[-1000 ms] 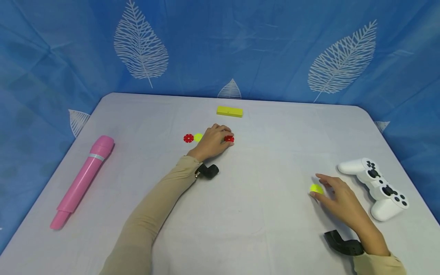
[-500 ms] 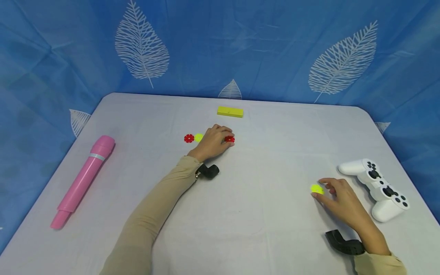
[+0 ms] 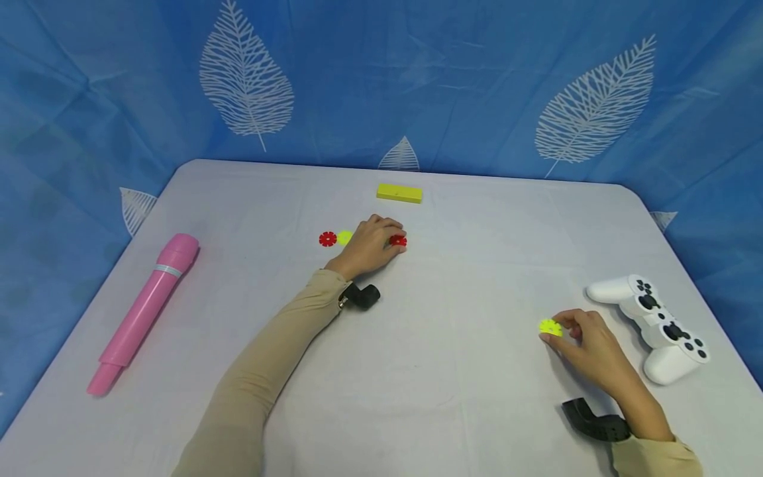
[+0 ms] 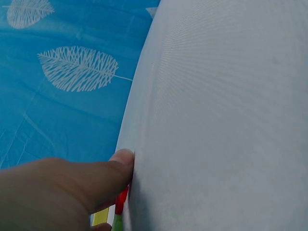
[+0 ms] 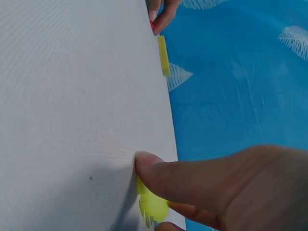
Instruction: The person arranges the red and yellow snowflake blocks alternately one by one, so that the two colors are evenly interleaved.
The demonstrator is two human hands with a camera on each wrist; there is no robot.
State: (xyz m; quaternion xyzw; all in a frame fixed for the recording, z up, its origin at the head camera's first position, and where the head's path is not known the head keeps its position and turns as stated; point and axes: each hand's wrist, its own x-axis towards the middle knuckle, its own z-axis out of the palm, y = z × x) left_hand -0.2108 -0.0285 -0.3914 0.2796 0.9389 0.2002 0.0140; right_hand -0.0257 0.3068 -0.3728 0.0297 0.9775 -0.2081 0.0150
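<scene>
At the table's middle, my left hand [image 3: 369, 245] has its thumb and fingers curled round the edges of a red notched disc [image 3: 398, 241]. Behind that wrist lie another red notched disc [image 3: 328, 238] and a partly covered yellow notched disc [image 3: 344, 237], close side by side. On the right, my right hand [image 3: 590, 344] pinches a second yellow notched disc [image 3: 550, 327] between thumb and index finger. From the right wrist, this yellow disc [image 5: 155, 207] shows below the thumb. The left wrist view has a bit of the red disc [image 4: 121, 199] under the thumb, mostly hidden.
A yellow bar [image 3: 399, 193] lies near the far edge of the white table [image 3: 465, 285]. To the left is a pink toy microphone [image 3: 146, 311]; right of my right hand sits a white game controller [image 3: 652, 324]. A blue leaf-print cloth [image 3: 417, 79] hangs behind.
My right index finger has drawn in toward the thumb and onto the yellow disc, which now looks slightly tilted. The left hand stays in place at the red disc.
</scene>
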